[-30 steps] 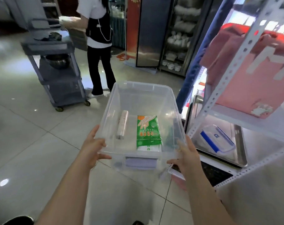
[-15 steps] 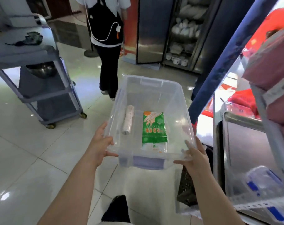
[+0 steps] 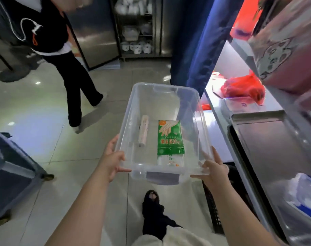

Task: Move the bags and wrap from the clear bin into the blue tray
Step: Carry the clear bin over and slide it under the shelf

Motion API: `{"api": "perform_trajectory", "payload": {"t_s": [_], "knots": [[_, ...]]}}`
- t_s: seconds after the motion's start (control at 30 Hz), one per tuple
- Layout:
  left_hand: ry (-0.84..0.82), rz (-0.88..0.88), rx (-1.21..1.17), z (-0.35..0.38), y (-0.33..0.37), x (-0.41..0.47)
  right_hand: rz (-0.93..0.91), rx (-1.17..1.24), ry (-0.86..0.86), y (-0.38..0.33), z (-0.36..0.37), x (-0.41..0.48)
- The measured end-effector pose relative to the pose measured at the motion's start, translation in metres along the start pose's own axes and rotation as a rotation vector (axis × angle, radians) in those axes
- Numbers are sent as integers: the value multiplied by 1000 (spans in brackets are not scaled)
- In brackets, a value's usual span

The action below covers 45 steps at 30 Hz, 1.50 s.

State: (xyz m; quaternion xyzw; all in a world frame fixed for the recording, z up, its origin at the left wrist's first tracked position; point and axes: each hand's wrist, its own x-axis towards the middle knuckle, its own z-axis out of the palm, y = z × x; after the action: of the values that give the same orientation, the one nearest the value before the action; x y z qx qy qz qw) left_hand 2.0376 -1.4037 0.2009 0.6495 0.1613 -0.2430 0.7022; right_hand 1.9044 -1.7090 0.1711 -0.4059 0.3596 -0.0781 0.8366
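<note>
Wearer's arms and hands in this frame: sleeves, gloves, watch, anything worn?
Both forearms are bare up to the frame edge, with no sleeves in view. The left hand and right hand wear no gloves; no rings, watch or wristband are visible. Below them show light trousers and a dark shoe.

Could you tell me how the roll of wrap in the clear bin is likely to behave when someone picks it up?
The roll of wrap is a slim cylinder lying loose on the bin floor, so it may roll if nudged. It looks light and fairly stiff. Its glossy surface could be slippery.
</note>
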Motion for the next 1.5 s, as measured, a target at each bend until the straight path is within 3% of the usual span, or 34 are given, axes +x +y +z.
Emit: {"api": "perform_trajectory", "payload": {"t_s": [0.23, 0.4, 0.6, 0.83, 1.07, 1.5], "knots": [[-82, -132, 174, 37, 60, 141, 123, 284, 366, 12, 44, 96], [-165, -239, 287, 59, 90, 231, 92, 451, 488, 18, 72, 132], [-341, -297, 472, 90, 104, 346, -44, 486, 574, 34, 108, 167], [-595, -389, 707, 113, 133, 457, -229, 548, 803, 74, 180, 192], [-665, -404, 799, 133, 137, 517, -219, 727, 1079, 85, 230, 217], [-652, -386, 851, 160, 153, 544, -84, 838, 1162, 88, 254, 250]]}}
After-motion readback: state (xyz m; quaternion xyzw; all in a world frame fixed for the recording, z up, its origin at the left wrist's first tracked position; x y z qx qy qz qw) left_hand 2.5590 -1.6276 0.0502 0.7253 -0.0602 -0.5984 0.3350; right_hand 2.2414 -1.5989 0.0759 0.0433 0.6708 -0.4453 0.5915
